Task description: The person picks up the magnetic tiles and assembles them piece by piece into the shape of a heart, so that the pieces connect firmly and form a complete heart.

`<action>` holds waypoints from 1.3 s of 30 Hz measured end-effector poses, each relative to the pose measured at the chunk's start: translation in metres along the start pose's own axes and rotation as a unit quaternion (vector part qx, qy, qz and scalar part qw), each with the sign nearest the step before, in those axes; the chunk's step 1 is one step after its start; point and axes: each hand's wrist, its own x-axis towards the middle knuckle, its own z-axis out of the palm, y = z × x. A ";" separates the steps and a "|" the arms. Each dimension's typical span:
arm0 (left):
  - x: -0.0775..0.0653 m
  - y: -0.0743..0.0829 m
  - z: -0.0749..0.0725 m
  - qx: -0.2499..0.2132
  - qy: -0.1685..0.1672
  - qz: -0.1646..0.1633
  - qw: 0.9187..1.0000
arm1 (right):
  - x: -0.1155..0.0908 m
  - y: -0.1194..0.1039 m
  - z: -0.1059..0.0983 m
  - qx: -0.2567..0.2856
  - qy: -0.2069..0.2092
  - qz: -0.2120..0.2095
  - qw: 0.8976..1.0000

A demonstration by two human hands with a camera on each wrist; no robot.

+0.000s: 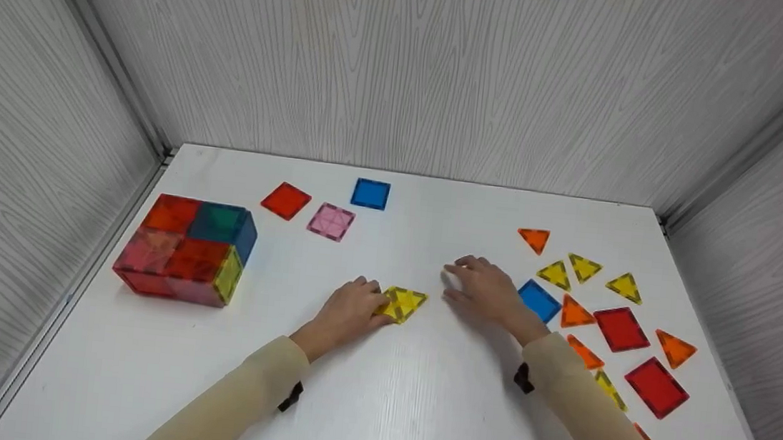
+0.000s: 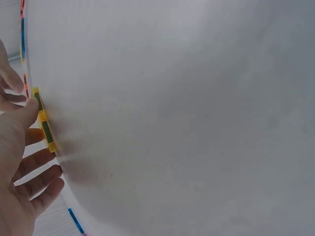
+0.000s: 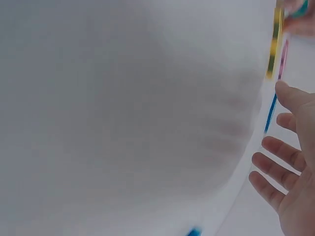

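Note:
My left hand (image 1: 348, 309) pinches a piece of joined yellow triangular magnetic tiles (image 1: 403, 303) between thumb and fingers, just left of the table's middle. In the left wrist view the yellow tiles (image 2: 45, 123) show edge-on, with the thumb on the near face and the other fingers spread below. My right hand (image 1: 489, 290) holds nothing; its fingers are loosely extended over the table, a short way right of the yellow piece. Behind that hand a blue square tile (image 1: 539, 302) lies partly covered by it. The right wrist view shows the right fingers (image 3: 278, 167) apart.
At left stands a box-shaped block of coloured square tiles (image 1: 184, 247). Toward the back lie a red tile (image 1: 286, 200), a pink tile (image 1: 331, 222) and a blue tile (image 1: 370, 194). On the right are scattered yellow triangles (image 1: 584, 268), orange triangles (image 1: 675, 349) and red squares (image 1: 657, 388).

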 end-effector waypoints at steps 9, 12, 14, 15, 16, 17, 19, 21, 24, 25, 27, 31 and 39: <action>-0.001 0.002 0.001 0.002 -0.006 -0.001 1.000 | -0.015 0.101 -0.019 0.021 -0.033 0.172 0.984; -0.002 0.002 0.000 -0.002 -0.008 -0.004 1.000 | -0.019 0.118 -0.023 0.029 -0.041 0.203 0.978; -0.003 0.001 0.000 -0.002 -0.010 -0.006 1.000 | -0.020 0.125 -0.024 0.037 -0.047 0.215 0.975; -0.003 0.001 0.000 -0.002 -0.010 -0.006 1.000 | -0.020 0.127 -0.024 0.041 -0.050 0.220 0.973; -0.003 0.001 0.000 -0.001 -0.010 -0.005 1.000 | -0.020 0.128 -0.024 0.044 -0.054 0.224 0.972; -0.003 0.001 -0.001 -0.001 -0.009 -0.003 1.000 | -0.020 0.129 -0.025 0.046 -0.060 0.226 0.971; -0.002 0.000 -0.001 0.000 -0.006 0.001 1.000 | -0.019 0.130 -0.024 0.046 -0.068 0.229 0.970; -0.002 0.000 -0.002 0.000 -0.004 0.004 1.000 | -0.019 0.127 -0.024 0.041 -0.069 0.225 0.971; 0.000 0.000 -0.001 0.001 -0.001 0.006 1.000 | -0.017 0.119 -0.022 0.018 -0.057 0.199 0.978; 0.000 -0.001 -0.001 0.002 -0.001 0.006 1.000 | -0.016 0.115 -0.021 0.009 -0.050 0.187 0.981; 0.000 -0.002 -0.001 0.001 0.002 0.009 1.000 | -0.016 0.106 -0.018 -0.009 -0.031 0.152 0.988; 0.000 -0.003 0.000 -0.004 0.006 0.010 1.000 | -0.015 0.083 -0.010 -0.034 0.000 0.091 0.995; 0.000 -0.002 -0.001 -0.026 -0.009 -0.001 1.000 | -0.015 0.047 -0.008 -0.030 0.001 0.044 0.999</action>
